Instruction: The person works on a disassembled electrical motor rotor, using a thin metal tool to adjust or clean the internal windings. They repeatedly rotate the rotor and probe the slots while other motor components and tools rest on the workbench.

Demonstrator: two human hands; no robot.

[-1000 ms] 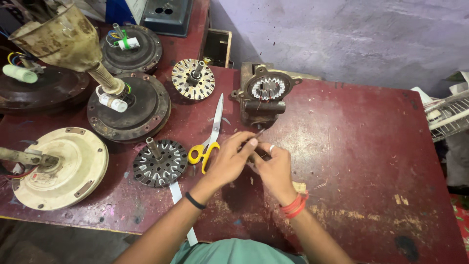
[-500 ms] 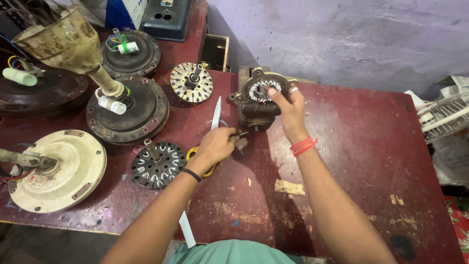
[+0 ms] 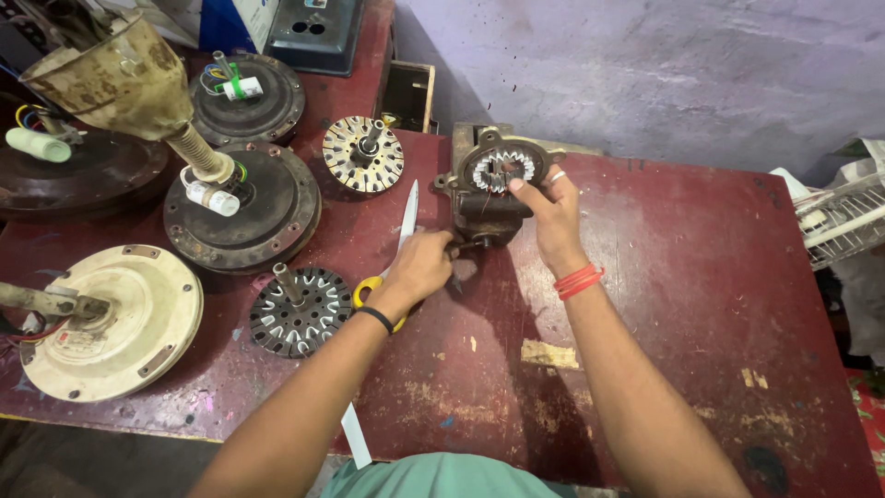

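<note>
A small grey motor (image 3: 489, 198) with a ring of copper windings stands at the far middle of the dark red table (image 3: 701, 277). My right hand (image 3: 551, 221) grips it from the right, thumb on the winding face, with red bands on the wrist. My left hand (image 3: 422, 267) has its fingers pinched against the motor's lower front; what they pinch is hidden. This hand lies over the yellow handles of a pair of scissors (image 3: 407, 219), whose blade points away from me.
Left of the hands lie a black slotted rotor (image 3: 300, 314), a pale stator disc (image 3: 362, 154), two dark round fan housings (image 3: 244, 207), a cream fan housing (image 3: 111, 323) and a rusty canopy on a rod (image 3: 120, 78). A white wire rack (image 3: 843, 221) juts in at right.
Both hands left the spot in front of me where they met. The right hand reached up onto the motor; the left followed to its lower front.
</note>
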